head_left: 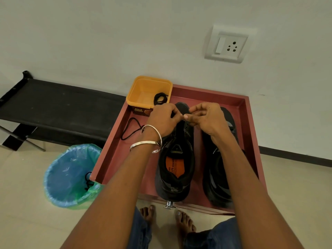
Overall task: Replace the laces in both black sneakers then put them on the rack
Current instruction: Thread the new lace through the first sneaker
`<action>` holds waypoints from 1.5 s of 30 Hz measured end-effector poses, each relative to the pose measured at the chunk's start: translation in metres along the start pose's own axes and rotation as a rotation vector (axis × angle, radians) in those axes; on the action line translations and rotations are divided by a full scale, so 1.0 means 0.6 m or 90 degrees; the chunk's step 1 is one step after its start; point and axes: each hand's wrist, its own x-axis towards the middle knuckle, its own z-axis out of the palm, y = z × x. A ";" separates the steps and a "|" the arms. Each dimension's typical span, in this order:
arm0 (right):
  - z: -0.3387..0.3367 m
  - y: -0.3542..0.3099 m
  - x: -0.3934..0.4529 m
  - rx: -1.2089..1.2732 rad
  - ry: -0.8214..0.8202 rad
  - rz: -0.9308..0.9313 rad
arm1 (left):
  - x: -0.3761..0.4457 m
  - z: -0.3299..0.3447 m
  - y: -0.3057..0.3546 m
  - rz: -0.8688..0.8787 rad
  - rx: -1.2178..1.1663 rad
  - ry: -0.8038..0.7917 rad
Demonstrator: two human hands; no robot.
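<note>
Two black sneakers stand side by side in a red tray, toes toward the wall. The left sneaker shows an orange insole. The right sneaker is partly hidden under my right forearm. My left hand and my right hand meet above the left sneaker's toe end, fingers curled and pinching a black lace whose free length trails to the left on the tray. A coiled black lace lies in the yellow tub.
A black rack runs along the wall to the left. On the floor beside the tray stands a blue bin lined with a green bag, with a black lace inside. My bare feet show below the tray's front edge.
</note>
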 end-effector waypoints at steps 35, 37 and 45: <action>0.013 0.064 0.015 -0.188 0.077 0.008 | -0.007 0.084 -0.005 -0.149 0.002 0.061; 0.013 0.060 0.012 -0.182 0.079 0.005 | -0.012 0.087 0.002 -0.160 0.009 0.077; 0.013 0.058 0.006 -0.100 0.075 0.021 | -0.012 0.090 0.011 -0.204 0.016 0.108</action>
